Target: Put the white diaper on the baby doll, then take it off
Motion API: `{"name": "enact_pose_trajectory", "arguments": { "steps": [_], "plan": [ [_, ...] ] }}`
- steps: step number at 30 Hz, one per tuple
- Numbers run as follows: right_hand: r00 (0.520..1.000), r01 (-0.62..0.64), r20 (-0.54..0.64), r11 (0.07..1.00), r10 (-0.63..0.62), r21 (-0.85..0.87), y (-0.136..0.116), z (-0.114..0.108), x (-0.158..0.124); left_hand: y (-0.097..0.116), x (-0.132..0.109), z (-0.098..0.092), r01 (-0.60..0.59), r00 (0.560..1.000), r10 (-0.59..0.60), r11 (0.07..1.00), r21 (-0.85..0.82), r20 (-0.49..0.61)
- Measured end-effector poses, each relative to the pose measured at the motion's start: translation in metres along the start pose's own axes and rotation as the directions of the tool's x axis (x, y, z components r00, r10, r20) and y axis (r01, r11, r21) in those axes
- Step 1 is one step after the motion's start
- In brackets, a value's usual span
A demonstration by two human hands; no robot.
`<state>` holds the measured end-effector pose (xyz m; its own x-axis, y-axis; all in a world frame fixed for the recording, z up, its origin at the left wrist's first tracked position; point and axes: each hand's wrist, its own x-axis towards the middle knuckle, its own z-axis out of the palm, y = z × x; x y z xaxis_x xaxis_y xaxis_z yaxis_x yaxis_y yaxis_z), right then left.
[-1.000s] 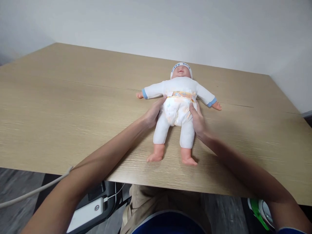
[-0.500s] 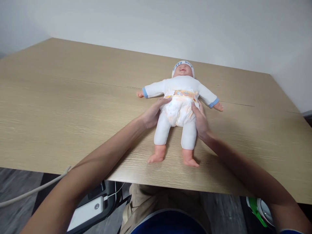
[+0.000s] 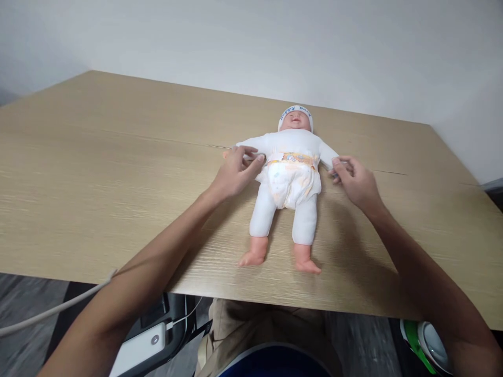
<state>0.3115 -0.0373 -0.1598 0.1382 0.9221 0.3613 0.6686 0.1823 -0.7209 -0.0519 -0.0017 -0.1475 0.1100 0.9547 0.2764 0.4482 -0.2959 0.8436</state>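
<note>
A baby doll [image 3: 298,141] in a white suit and a lettered white cap lies on its back, feet toward me. Round its waist sits a white diaper [image 3: 293,183] with an orange patterned band. My left hand [image 3: 239,170] is at the doll's arm on the left, thumb and fingers closed around the sleeve and covering its cuff. On the other side my right hand [image 3: 353,180] has its thumb and fingers closed on the other sleeve near the cuff.
The wooden table [image 3: 118,209] reaches back to a pale wall. Below its front edge are a white power bank [image 3: 139,348] with a cable, a thick pale cable [image 3: 58,309] at left, and a green and white object [image 3: 426,343] at right.
Both hands have left the diaper's sides and moved up and outward to the doll's sleeves. The diaper's edges now stick out a little at the hips.
</note>
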Motion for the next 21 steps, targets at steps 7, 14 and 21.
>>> {"name": "enact_pose_trajectory", "arguments": {
  "steps": [7,14,21],
  "plan": [
    [0.979,0.178,0.125,0.970,-0.159,-0.166,0.007,0.002,0.030,-0.049,0.057,0.000,-0.105,0.994,0.090,0.937,0.332,0.059],
    [0.974,-0.136,0.145,0.966,0.171,-0.222,-0.026,0.035,0.014,0.007,0.039,0.017,0.125,0.955,-0.218,0.911,0.393,0.203],
    [0.975,0.073,0.215,0.996,-0.062,-0.047,-0.030,-0.021,-0.024,0.071,-0.075,-0.002,0.020,0.997,-0.035,0.975,0.220,0.064]
  ]
}}
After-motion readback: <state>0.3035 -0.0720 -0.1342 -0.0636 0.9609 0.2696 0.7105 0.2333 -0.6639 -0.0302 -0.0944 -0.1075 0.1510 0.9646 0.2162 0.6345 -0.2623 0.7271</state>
